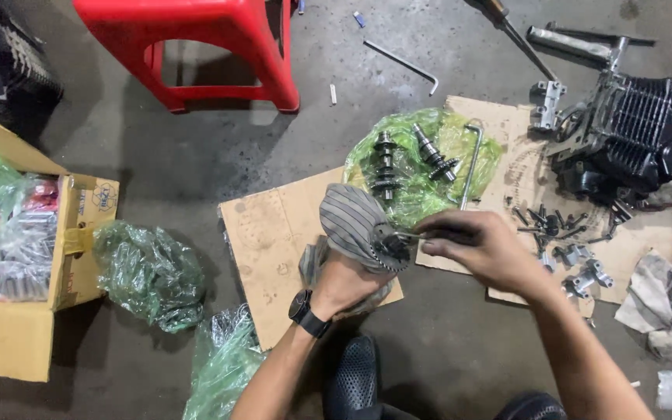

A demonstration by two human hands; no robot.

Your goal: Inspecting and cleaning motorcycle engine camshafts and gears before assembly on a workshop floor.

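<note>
On cardboard (274, 233) over concrete floor: left hand (344, 284) clenched around striped rag (349, 218), rag wrapped over toothed gear (390, 253). Gear at frame centre, between both hands, held above the cardboard's right edge. Right hand (480, 247) pinching thin metal tool (407, 235), tip touching gear face. Black watch (305, 313) on left wrist.

Containers:
- Cardboard box (9, 342), far left, flaps open; full of small packets in clear and green plastic, contents too small to tell.
- Green plastic bag (421, 167) laid open just behind the hands, two camshafts (386, 165) lying on it side by side, well apart from gear.
- Crumpled green bag (149, 274) beside box, contents hidden.
- Another clear-green bag (223, 365) near left forearm, contents hidden.

Second cardboard sheet (647, 233) at right: loose bolts (542, 218) and small brackets (581, 268) scattered just beyond right hand. Black finned engine block (631, 136) at upper right, partly on that sheet. Bent rod (472, 163) lying against open bag's right side. Hex key (406, 66) on floor, upper centre. Red stool (196, 47) top left. Dirty cloth (663, 303) lower right.
</note>
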